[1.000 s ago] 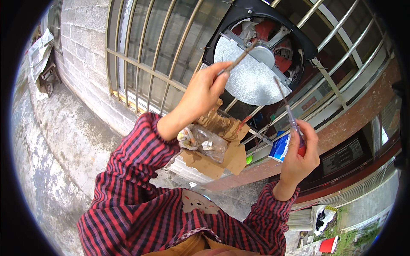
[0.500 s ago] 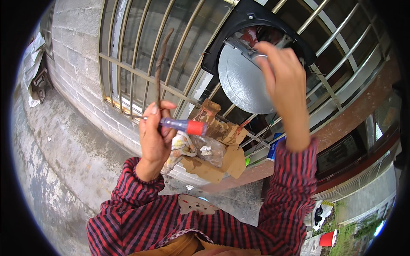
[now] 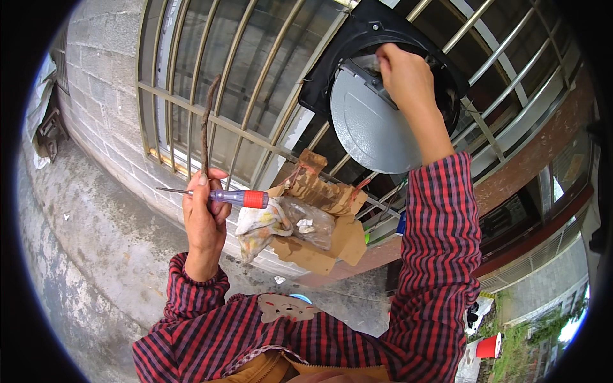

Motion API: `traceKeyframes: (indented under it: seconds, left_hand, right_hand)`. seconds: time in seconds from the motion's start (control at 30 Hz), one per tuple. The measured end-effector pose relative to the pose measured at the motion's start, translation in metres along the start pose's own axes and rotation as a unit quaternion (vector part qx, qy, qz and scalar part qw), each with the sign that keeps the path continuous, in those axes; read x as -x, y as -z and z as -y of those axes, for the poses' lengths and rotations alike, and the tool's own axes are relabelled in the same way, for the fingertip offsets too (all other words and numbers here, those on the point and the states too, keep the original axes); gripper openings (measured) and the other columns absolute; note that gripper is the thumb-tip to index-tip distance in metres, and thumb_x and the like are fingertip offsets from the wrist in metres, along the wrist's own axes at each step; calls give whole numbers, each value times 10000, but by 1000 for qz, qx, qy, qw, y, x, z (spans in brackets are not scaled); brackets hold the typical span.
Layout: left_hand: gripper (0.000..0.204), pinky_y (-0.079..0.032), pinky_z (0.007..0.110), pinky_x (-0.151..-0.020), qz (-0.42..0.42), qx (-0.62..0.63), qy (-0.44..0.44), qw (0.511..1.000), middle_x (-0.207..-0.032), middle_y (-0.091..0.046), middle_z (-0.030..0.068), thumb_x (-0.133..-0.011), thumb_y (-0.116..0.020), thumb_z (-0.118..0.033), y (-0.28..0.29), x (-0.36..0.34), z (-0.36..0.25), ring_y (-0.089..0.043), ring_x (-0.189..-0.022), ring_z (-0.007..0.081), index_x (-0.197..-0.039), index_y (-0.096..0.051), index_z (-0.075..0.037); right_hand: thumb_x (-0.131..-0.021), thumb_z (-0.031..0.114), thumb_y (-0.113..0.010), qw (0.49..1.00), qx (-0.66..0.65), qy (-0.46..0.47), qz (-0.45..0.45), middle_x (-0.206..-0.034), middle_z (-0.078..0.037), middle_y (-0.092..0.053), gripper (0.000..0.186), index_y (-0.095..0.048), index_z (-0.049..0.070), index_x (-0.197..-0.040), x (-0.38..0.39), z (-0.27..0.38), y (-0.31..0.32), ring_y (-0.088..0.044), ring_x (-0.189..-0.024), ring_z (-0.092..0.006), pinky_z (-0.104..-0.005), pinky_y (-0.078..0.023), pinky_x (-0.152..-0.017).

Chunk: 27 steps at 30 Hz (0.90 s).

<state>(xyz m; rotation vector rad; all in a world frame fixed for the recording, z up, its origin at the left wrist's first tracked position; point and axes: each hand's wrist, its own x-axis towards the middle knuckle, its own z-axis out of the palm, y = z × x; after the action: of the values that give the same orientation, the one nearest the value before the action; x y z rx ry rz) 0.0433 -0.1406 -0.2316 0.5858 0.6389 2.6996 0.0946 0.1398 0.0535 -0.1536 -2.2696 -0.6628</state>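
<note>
My left hand (image 3: 204,217) is closed around a screwdriver (image 3: 233,197) with a clear blue handle and red cap. The same hand holds a thin brown stick (image 3: 205,124) that points upward. It hovers left of a torn cardboard box (image 3: 332,220) holding plastic bags. My right hand (image 3: 405,73) is raised to the top of a round grey fan disc (image 3: 370,131) set in a black housing (image 3: 322,80). Its fingers curl on a metal bracket (image 3: 367,70) there.
Metal window bars (image 3: 185,102) run across a grey block wall (image 3: 96,76). A reddish ledge (image 3: 530,153) runs to the right, with a blue can (image 3: 401,223) behind my right sleeve. Concrete ground (image 3: 96,255) lies below, and a red bucket (image 3: 488,346) stands at the lower right.
The screwdriver passed from my right hand to my left. My left hand dropped from the fan with the stick, and my right hand rose to the top of the fan disc.
</note>
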Motion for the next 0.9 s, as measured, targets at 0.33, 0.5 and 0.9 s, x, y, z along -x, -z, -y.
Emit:
traceKeyframes:
  seconds: [0.33, 0.5, 0.9]
  left_hand:
    - [301, -245, 239, -469, 19, -56, -25, 998, -682, -395, -20, -1060, -473, -305, -21, 3, 13, -321, -537, 60, -867, -478, -74]
    - [327, -284, 249, -505, 39, -69, -1, 997, -683, -381, -6, -1054, -457, -326, -31, 12, 21, -313, -530, 78, -827, -431, -93]
    - [328, -266, 254, -508, 19, -84, -37, 996, -671, -382, -5, -1053, -469, -322, -18, 23, 10, -307, -540, 84, -825, -425, -91]
  right_hand:
    - [-1024, 143, -593, 866, -434, -242, -59, -1115, -144, -755, 160, -619, -4, -1084, 40, -19, 47, -698, -902, -135, -269, -546, -810]
    - [-902, 304, -756, 993, -105, -7, -49, -995, -153, -755, 426, -636, 52, -1224, 39, -7, 37, -718, -814, -266, -378, -574, -727]
    - [-901, 164, -657, 949, -266, -139, -94, -784, -172, -734, 201, -763, 39, -1017, 5, -9, -3, -748, -700, -253, -376, -584, -689]
